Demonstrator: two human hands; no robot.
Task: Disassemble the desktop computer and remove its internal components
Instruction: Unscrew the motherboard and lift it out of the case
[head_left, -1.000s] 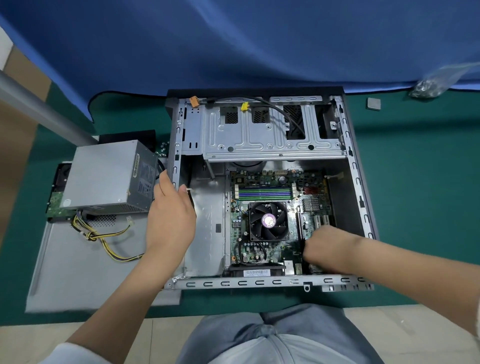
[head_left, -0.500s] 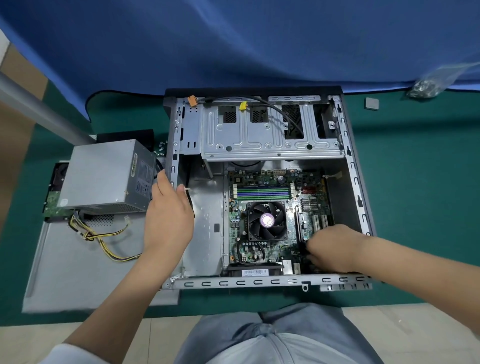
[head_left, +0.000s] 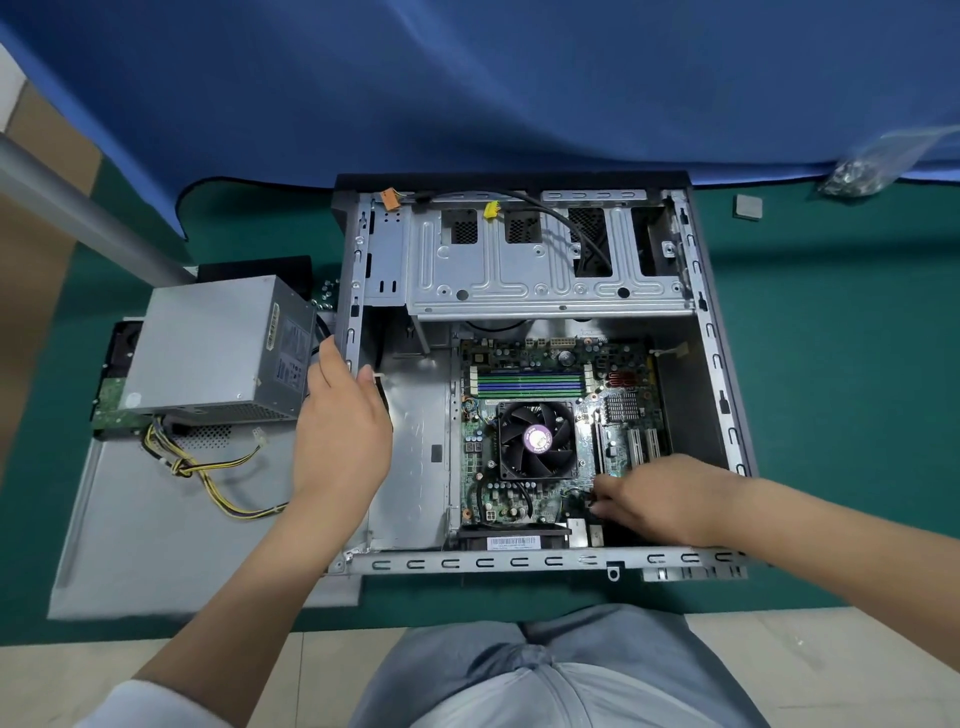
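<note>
Steel case (head_left: 519, 564) lies open on its side on the green bench (head_left: 831, 415), board (head_left: 550, 431) still bolted inside, fan (head_left: 537, 440) at its middle.

What could go wrong, as I judge it: the right hand (head_left: 660, 506) is working low down at the near corner of the board, and if it tugs a small plug by its wires rather than by its body, the wires may pull out or a pin may bend. A hard jerk could also drag knuckles across the case's near rail, just below that hand, which looks sharp-edged. If the left hand (head_left: 337, 431) lets go, the case may slide on the mat with the pull.

Right grip: fingers curled tight, tips pinched on something small and dark on the board, just to the right of the fan's near corner. What exactly it pinches I cannot tell; it is too small and half hidden by the fingers.

Left grip: narrow, thumb inside and fingers outside the case's left wall, holding the frame steady. Just beyond those fingers, outside the case, sits the power supply (head_left: 218, 348), already out, its yellow wires (head_left: 218, 473) trailing over the grey side panel (head_left: 171, 545). Far across from the right grip, a small square chip (head_left: 748, 207) and a bag of screws (head_left: 862, 166) lie on the bench.
</note>
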